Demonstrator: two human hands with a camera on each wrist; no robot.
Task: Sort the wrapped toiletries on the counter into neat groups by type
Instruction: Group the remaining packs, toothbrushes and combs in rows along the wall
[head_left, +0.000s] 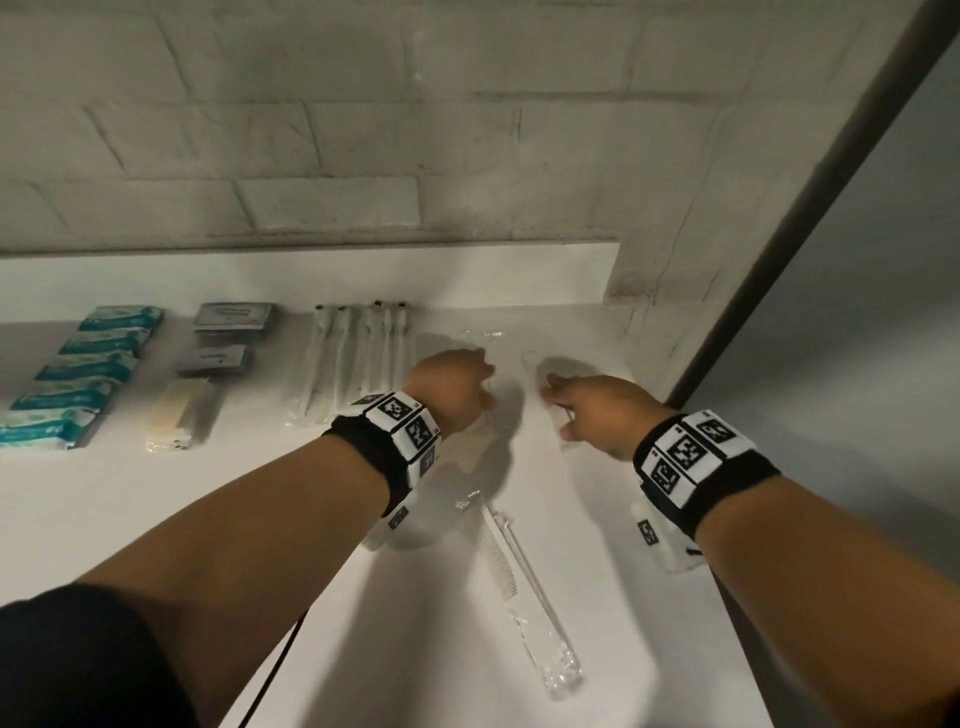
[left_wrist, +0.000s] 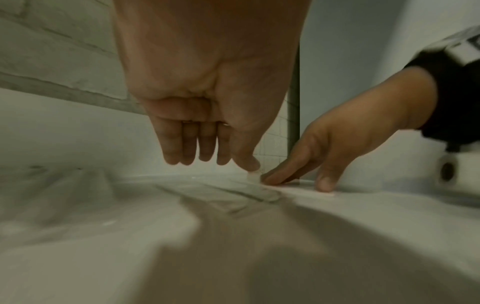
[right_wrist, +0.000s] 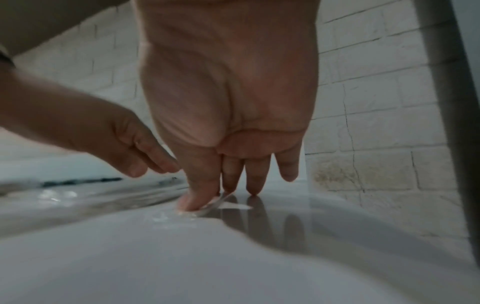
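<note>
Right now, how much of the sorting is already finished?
Most looks done: teal packets, grey boxes and toothbrushes lie grouped. In hand: both the left hand and the right hand touch clear wrappers near the wall. Left: one comb lies apart, nearer the person.

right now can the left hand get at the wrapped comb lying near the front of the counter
Probably yes. The wrapped comb lies bare on the counter, just behind the left hand, whose straight fingers hold nothing; it would only need drawing back.

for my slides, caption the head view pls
Both hands reach toward clear wrapped combs beside sorted toiletries.
</note>
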